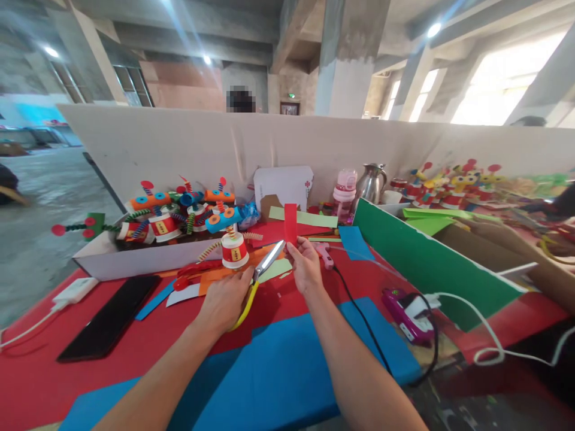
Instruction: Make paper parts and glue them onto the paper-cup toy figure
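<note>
My left hand (223, 301) is closed round the yellow-handled scissors (263, 272), blades open and pointing at the red paper strip (290, 223). My right hand (306, 263) pinches that strip by its lower end, upright above the tabletop (40, 383). The strip looks uncut so far, tho the blade tips blur, so can't be sure. Finished cup figures (179, 215) fill the white box (135, 257) behind; coloured paper scraps lie btwn.
</note>
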### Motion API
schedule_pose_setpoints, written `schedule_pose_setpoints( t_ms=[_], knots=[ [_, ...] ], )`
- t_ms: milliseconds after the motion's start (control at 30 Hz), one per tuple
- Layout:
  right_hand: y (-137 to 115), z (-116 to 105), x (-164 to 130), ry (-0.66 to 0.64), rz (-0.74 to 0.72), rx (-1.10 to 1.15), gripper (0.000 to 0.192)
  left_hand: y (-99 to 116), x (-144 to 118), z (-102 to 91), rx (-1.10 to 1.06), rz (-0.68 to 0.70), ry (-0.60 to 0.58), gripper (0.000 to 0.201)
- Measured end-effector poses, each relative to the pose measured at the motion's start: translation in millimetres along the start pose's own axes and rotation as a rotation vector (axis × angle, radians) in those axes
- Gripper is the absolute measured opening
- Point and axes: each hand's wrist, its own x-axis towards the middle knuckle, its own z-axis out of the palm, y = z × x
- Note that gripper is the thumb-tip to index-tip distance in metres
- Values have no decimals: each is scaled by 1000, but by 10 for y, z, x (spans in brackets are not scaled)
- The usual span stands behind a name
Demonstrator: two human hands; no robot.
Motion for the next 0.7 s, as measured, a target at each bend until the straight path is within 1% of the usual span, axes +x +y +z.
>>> schedule_pose_setpoints(
  t_ms=[167, 333, 500, 700],
  knots=[
    [11, -1, -9, -12, -2, -44, 28, 17, 2, -16, -21, 1, -33, 43],
    [9, 36, -48, -51, 37, -12, 33, 30, 3, -45, -36, -14, -61, 37],
    [12, 66, -72, -70, 81, -6, 35, 47, 2, -69, -49, -21, -80, 36],
    [20, 47, -74, -78, 102, 2, 34, 41, 3, -55, -36, -21, -84, 39]
  ],
)
